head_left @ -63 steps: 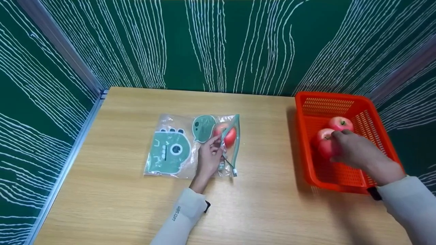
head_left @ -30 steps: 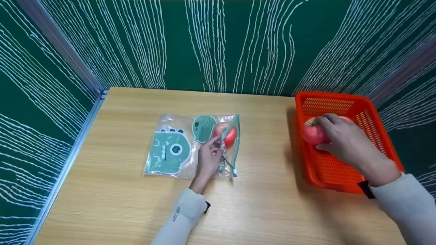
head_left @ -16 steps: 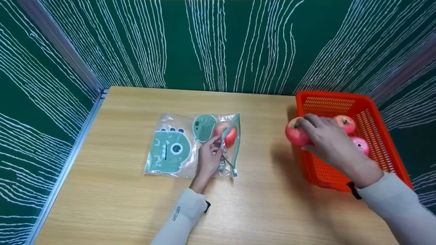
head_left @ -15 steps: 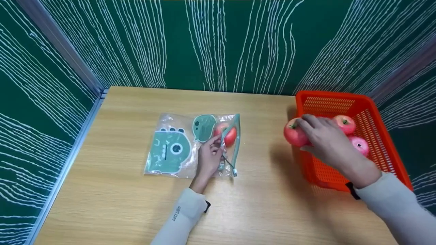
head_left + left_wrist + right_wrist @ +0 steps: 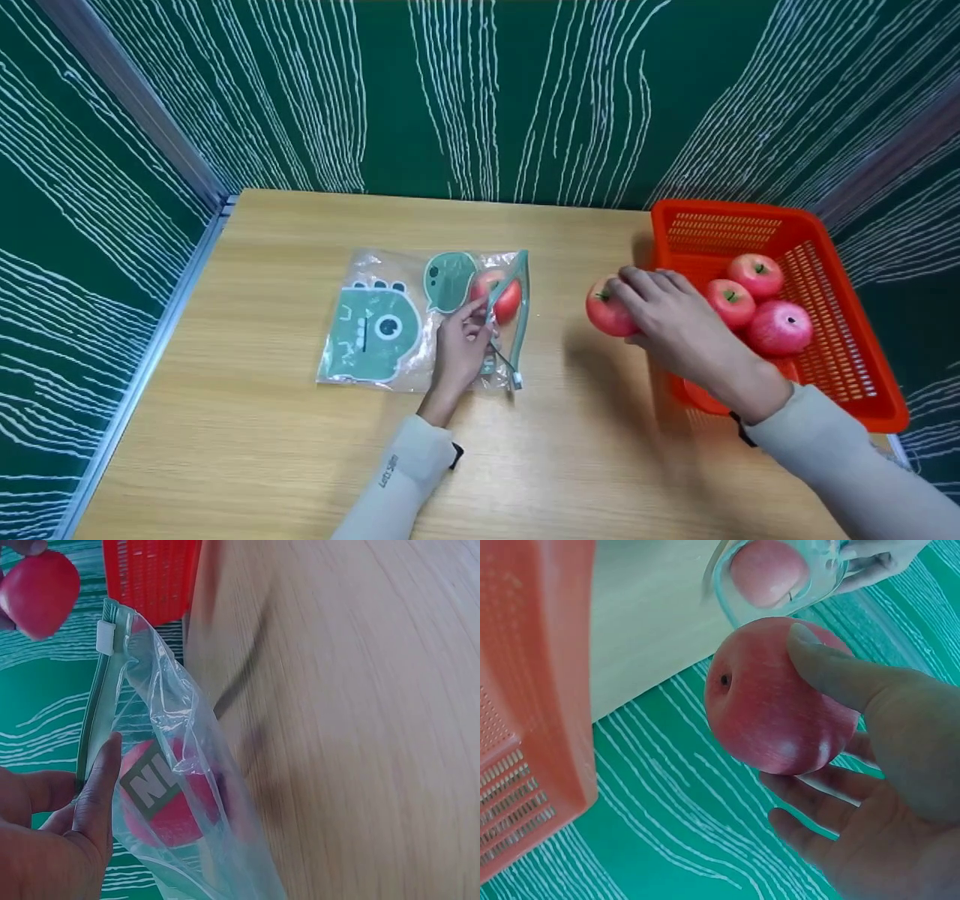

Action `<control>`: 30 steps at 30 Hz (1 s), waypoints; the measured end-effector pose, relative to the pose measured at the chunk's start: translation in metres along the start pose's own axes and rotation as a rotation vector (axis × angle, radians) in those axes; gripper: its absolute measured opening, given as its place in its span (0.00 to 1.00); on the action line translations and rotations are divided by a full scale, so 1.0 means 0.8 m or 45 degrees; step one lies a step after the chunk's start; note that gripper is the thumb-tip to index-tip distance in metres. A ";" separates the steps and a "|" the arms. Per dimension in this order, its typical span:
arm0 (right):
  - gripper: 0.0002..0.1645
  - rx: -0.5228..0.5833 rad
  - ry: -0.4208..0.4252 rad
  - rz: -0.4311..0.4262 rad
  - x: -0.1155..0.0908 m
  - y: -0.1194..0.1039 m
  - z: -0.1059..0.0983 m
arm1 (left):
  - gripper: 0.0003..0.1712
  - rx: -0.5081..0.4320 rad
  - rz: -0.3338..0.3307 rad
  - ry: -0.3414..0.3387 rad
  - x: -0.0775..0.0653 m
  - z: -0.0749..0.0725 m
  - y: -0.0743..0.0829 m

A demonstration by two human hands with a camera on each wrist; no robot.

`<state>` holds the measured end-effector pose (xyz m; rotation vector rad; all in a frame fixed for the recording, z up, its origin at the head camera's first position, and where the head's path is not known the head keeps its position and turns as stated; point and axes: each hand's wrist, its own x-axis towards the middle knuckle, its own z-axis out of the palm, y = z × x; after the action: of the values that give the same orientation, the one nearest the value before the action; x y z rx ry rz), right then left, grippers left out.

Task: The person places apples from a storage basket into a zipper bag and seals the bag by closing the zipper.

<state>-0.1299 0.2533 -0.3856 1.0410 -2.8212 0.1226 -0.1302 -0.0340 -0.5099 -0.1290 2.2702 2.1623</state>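
Note:
My left hand [image 5: 459, 349] pinches the green zip edge of a clear zip bag [image 5: 409, 375] printed with a green cartoon monster. One red apple [image 5: 507, 301] is inside, near the bag's mouth, which gapes on its right side. The white slider [image 5: 106, 637] sits at one end of the zip in the left wrist view. My right hand [image 5: 675, 322] grips another red apple [image 5: 609, 309], thumb on one side and fingers on the other. It holds this apple in the air between the bag and the orange basket [image 5: 885, 390].
In the basket lie two upright apples [image 5: 756, 275] and a pinker apple [image 5: 780, 328] with its dark end showing. The basket stands at the table's right side. Green walls with white lines rise behind the wooden table [image 5: 247, 457] and at both sides.
My right hand has taken an apple out of the basket and carried it left, past the basket's rim, toward the bag. My left hand and the bag have stayed in place.

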 end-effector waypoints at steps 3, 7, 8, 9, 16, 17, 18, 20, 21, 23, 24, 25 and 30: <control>0.54 -0.007 -0.007 -0.012 0.004 -0.006 0.006 | 0.30 0.008 0.005 0.002 0.000 0.000 0.000; 0.55 -0.011 -0.013 -0.018 0.011 -0.014 0.014 | 0.30 0.005 0.010 -0.004 -0.001 0.000 0.000; 0.55 -0.010 -0.014 -0.018 0.012 -0.016 0.016 | 0.30 0.004 0.011 -0.005 -0.001 0.000 -0.001; 0.55 -0.006 -0.017 -0.015 0.014 -0.018 0.018 | 0.30 0.000 0.014 -0.007 -0.001 0.000 0.000; 0.56 0.035 -0.035 0.001 0.022 -0.029 0.033 | 0.29 0.038 0.001 0.003 0.000 0.001 0.000; 0.56 0.046 -0.037 0.006 0.023 -0.030 0.035 | 0.30 0.035 -0.001 0.002 0.000 0.001 0.000; 0.56 0.057 -0.036 0.011 0.024 -0.032 0.037 | 0.30 0.030 0.002 0.002 0.000 0.001 0.000; 0.56 0.073 -0.036 0.019 0.025 -0.034 0.042 | 0.30 0.017 0.001 0.003 0.000 0.001 0.001; 0.55 0.080 -0.034 0.022 0.026 -0.035 0.044 | 0.30 0.015 0.004 0.004 0.000 0.001 0.001; 0.54 0.088 -0.030 0.029 0.028 -0.037 0.049 | 0.30 0.010 0.003 0.006 0.000 0.000 0.001; 0.54 0.091 -0.028 0.033 0.028 -0.039 0.052 | 0.30 0.011 0.000 0.007 0.000 0.000 0.001; 0.54 0.092 -0.027 0.038 0.029 -0.040 0.054 | 0.30 0.014 0.002 0.008 -0.001 0.000 0.001; 0.54 0.079 -0.040 0.055 0.034 -0.046 0.067 | 0.28 0.022 0.011 0.008 -0.001 0.000 0.000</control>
<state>-0.1310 0.2013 -0.4335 1.0029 -2.8865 0.2011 -0.1297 -0.0337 -0.5100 -0.1265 2.2962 2.1491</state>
